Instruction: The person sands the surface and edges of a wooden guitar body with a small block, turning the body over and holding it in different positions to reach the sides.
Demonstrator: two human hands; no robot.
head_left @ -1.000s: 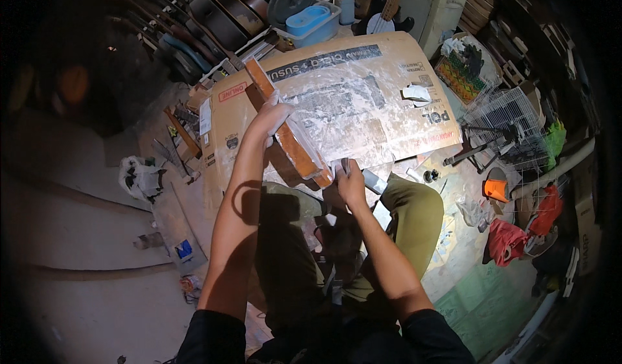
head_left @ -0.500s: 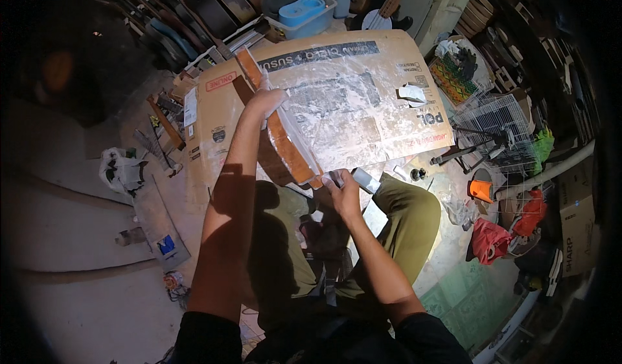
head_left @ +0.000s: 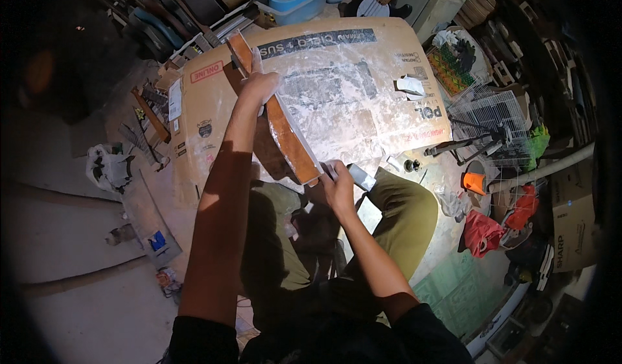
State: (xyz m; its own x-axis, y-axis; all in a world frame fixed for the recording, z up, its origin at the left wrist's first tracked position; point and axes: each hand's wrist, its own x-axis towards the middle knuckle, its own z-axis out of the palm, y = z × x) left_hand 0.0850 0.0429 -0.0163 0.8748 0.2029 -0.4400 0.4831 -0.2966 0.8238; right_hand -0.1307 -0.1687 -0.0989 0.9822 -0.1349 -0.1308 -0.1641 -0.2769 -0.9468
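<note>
Because the long brown wooden piece (head_left: 282, 134) leans at a slant, steadied mostly by the left hand (head_left: 260, 88), a loosening of that grip seems the likeliest source of trouble. The left hand's fingers are closed around its upper half, while the right hand (head_left: 340, 186) meets its lower end with bent fingers drawn close together; whether they pinch anything there, I cannot tell. The piece lies over the near left part of a cardboard sheet (head_left: 189, 119), its lower end reaching toward the person's lap; what bears its weight underneath is hidden. White dust (head_left: 343, 114) covers much of the cardboard, so any edge set on it could skid, and dusty skin could slip on the wood. A hard push at the lower end might swing the piece round in the left hand, since one hand alone would resist the turn. The right hand's fingertips sit right by the corner, where a slip could scrape them. A grey block (head_left: 361, 177) rests just beside that hand, near the right knee (head_left: 408, 199), and a careless elbow or wrist could knock it down.
</note>
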